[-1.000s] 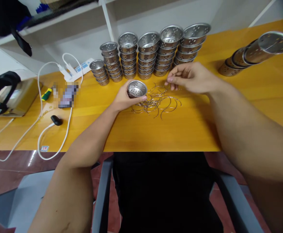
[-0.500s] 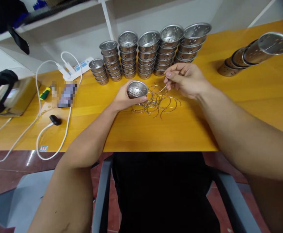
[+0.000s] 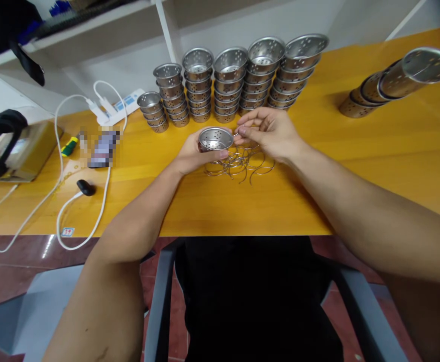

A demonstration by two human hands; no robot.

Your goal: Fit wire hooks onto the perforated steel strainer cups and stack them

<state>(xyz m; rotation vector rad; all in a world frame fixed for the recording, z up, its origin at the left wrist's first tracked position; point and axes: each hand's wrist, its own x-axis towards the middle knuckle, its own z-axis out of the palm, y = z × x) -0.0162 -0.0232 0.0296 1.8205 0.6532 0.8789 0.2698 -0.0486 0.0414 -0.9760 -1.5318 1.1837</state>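
Observation:
A small perforated metal cup (image 3: pixel 215 139) rests in my left hand (image 3: pixel 193 153), whose fingers and thumb curl round its sides. Its open mouth faces up towards me. At the cup's right rim, my right hand (image 3: pixel 267 131) pinches a thin curved metal wire (image 3: pixel 236 133); most of this wire is hidden by the fingers and the cup. Below both hands a loose heap of curved wires (image 3: pixel 242 163) lies on the wooden table (image 3: pixel 250 211).
Several stacks of perforated cups (image 3: pixel 230 68) line the back of the table. A tilted stack (image 3: pixel 397 80) stands at the right. On the left are a power strip (image 3: pixel 124 108), a phone (image 3: pixel 104 149), a screwdriver (image 3: pixel 69 146), a black earbud-like object (image 3: pixel 86 187) and white cables.
My right hand has moved left with the wire, bringing it up to the cup's rim. The cup has tilted slightly in my left hand, which otherwise stays in place.

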